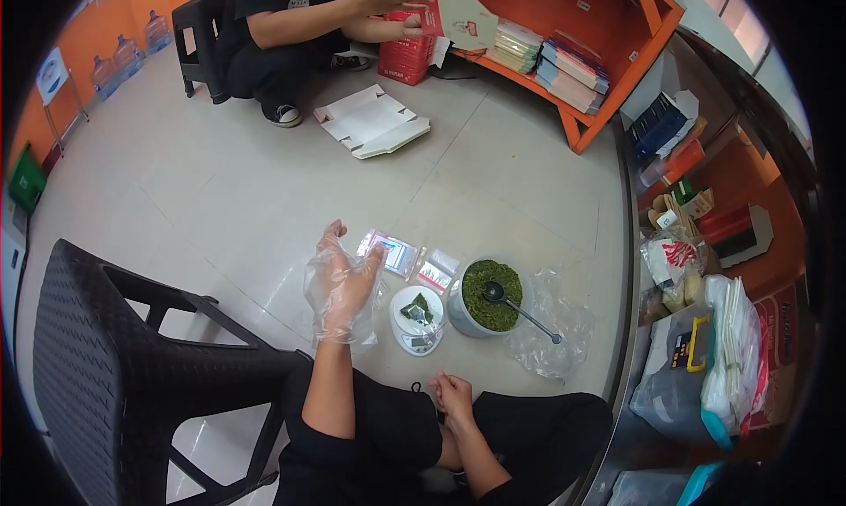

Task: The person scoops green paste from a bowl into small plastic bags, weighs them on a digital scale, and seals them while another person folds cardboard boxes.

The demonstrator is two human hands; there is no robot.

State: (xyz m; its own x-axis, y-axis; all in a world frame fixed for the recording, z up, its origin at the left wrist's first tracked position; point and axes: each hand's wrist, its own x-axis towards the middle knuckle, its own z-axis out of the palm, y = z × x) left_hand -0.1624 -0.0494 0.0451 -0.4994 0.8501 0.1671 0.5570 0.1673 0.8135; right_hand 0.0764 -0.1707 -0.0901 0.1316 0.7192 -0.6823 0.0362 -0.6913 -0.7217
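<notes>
My left hand point(342, 286), in a loose clear plastic glove, is raised over the floor with thumb and fingers apart. Beyond its thumb lie a printed plastic pouch point(394, 254) and a smaller pouch point(437, 270). A small white digital scale point(419, 342) stands to the right of this hand, bearing a little clear bag of dark green flakes point(418, 310). Beside the scale, a white tub point(456, 312) is full of chopped green flakes point(480, 277), with a black spoon point(520, 310) resting across it. My right hand point(454, 398), bare, is closed in a loose fist by my lap.
A crumpled clear plastic bag point(555, 334) lies right of the tub. A black stool point(97, 356) stands at left, shelves with boxes and bags point(705, 330) at right. Ahead, another person point(291, 21) crouches with a red carton point(432, 12), near a flattened white box point(374, 122).
</notes>
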